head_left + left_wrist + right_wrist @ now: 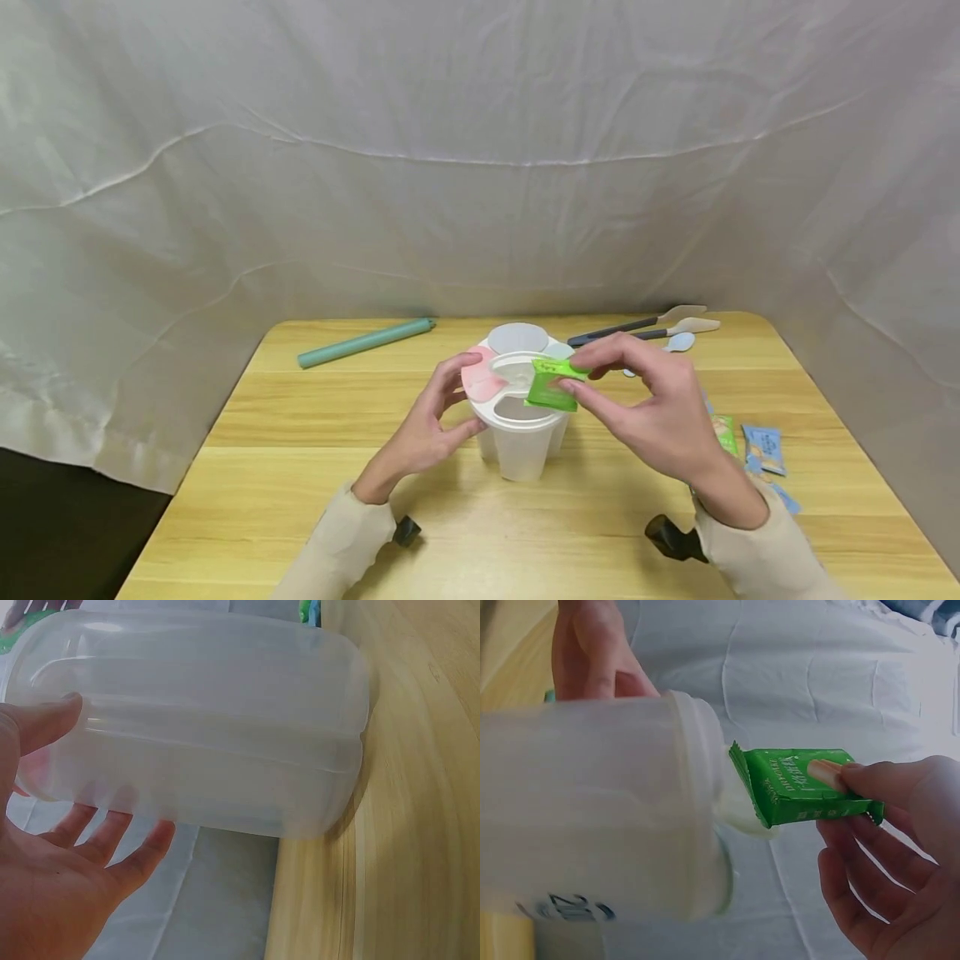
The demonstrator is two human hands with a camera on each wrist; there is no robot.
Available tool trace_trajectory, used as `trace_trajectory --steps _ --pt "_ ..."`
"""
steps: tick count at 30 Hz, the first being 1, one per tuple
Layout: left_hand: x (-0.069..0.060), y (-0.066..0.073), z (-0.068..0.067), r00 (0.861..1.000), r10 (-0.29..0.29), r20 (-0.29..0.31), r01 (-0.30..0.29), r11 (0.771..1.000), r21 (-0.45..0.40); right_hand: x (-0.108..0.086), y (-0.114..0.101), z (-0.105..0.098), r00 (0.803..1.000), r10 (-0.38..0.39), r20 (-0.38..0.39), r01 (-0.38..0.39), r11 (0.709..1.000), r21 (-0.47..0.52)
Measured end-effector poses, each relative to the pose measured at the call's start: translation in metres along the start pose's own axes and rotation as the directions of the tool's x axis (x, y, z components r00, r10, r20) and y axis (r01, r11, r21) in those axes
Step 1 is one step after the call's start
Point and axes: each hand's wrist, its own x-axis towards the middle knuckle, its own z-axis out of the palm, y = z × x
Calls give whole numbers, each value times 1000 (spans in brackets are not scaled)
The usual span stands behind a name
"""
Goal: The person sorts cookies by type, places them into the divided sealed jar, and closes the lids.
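Packet (551,390) in green wrapping, held over the container's (521,457) open front compartment.
We see the right hand (660,408) pinching it by one end between thumb and fingers, its far end tilted toward the opening and clear of the rim. Our left hand (429,425) grips the container's side, thumb on one face and fingers round the other. On the container's top we find a pink lid (482,382) and a grey lid (519,337). It stands upright on the wooden table (277,492). To the right lie a blue packet (765,450) and others, partly behind our arm; farther back are tongs (693,326), a pale spoon (681,342) and, leftward, a green tube (366,342).
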Motion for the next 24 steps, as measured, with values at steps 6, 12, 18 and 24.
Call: trace_trajectory --steps 6,12,18,24 --pt "-1 1 1 1000 -7 3 7 1000 4 -4 3 14 1000 17 3 -17 1000 13" --pt "-3 1 1 1000 -6 -2 6 1000 10 -9 8 25 999 -10 34 12 999 -43" --pt "-3 0 1 1000 10 7 -10 1000 26 -15 14 31 997 -56 61 57 998 -18" --pt "-4 0 0 1000 10 12 -10 1000 28 -18 15 35 994 -59 90 63 997 -38"
